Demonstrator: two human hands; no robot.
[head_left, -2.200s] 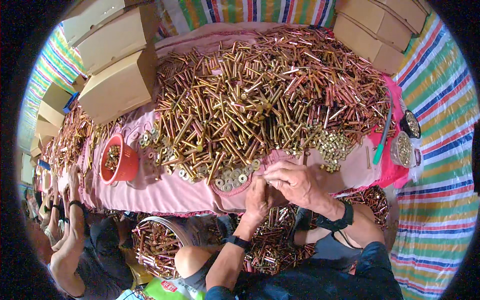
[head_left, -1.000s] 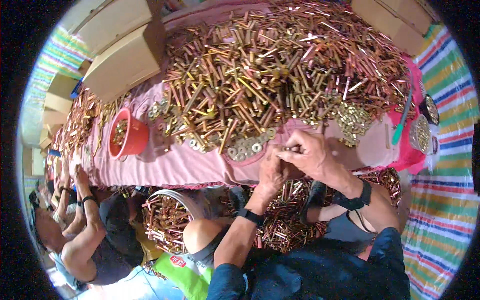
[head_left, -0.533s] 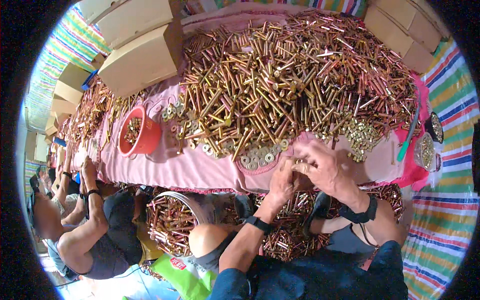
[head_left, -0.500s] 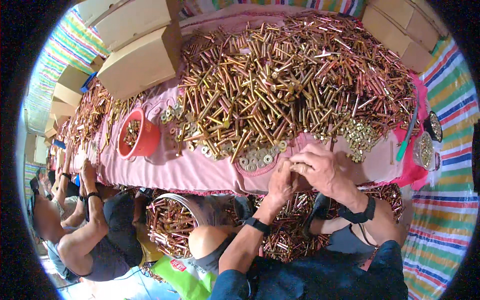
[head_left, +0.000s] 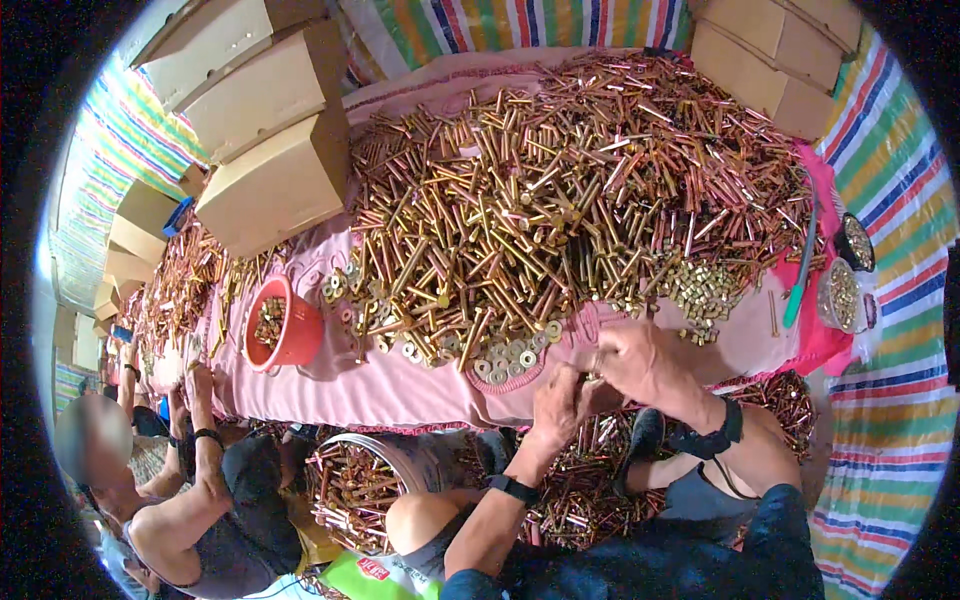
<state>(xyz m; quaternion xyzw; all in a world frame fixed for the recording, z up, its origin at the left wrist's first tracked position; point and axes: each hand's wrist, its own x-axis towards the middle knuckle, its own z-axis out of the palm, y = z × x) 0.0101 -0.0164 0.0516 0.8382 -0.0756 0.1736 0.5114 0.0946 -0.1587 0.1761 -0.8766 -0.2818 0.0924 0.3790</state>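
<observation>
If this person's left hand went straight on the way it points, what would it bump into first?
Probably the right hand, just up and to the right of the left hand; I can't tell their depth or whether they touch.

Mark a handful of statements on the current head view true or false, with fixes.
1. The red bucket stands to the left of the grey washers. True.
2. The red bucket is empty. False: small metal pieces lie in it.
3. The left hand and right hand are close together, to the right of the grey washers. True.
4. The left hand grips the red bucket. False: it is well apart from the red bucket, beside the right hand.
5. A green tool handle lies to the right of the right hand. True.
</observation>
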